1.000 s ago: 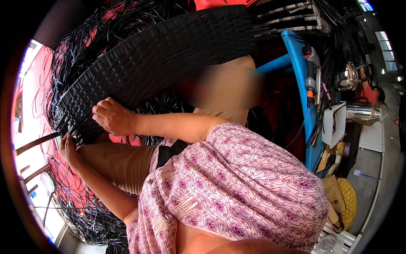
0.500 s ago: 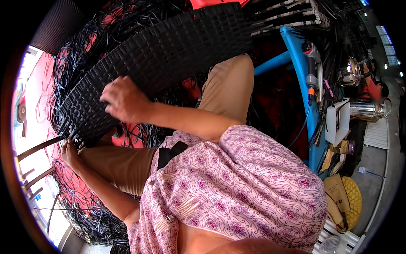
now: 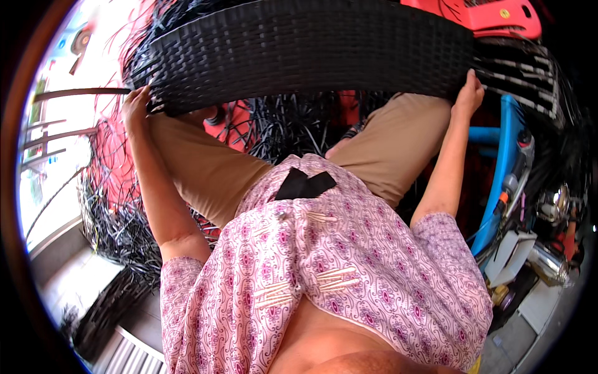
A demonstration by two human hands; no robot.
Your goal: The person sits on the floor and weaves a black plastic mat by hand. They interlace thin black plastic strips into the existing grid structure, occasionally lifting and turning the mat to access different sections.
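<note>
A long, curved panel of black woven wicker point(image 3: 305, 53) spans the far side of my lap, across both knees. My left hand point(image 3: 137, 107) is closed on its left end, where loose strips stick out. At the other end, my right hand point(image 3: 470, 96) grips the lower right corner, the thumb pointing up along the edge. Pale ribs with black strips, an unwoven part of the frame point(image 3: 523, 78), extend past my right hand. One dark flat strip point(image 3: 81, 93) reaches out leftward from beside my left hand.
Heaps of loose black strips point(image 3: 286, 128) lie on the red floor beneath and left of me. A blue stool or stand point(image 3: 506, 143) holds a power drill point(image 3: 511, 187) at my right, near a white box point(image 3: 509, 257). A red plastic chair point(image 3: 498, 17) stands at the far right.
My right hand has gone from above the panel's left part to its right end and closed there. The view has turned, so the panel now lies more level across it.
</note>
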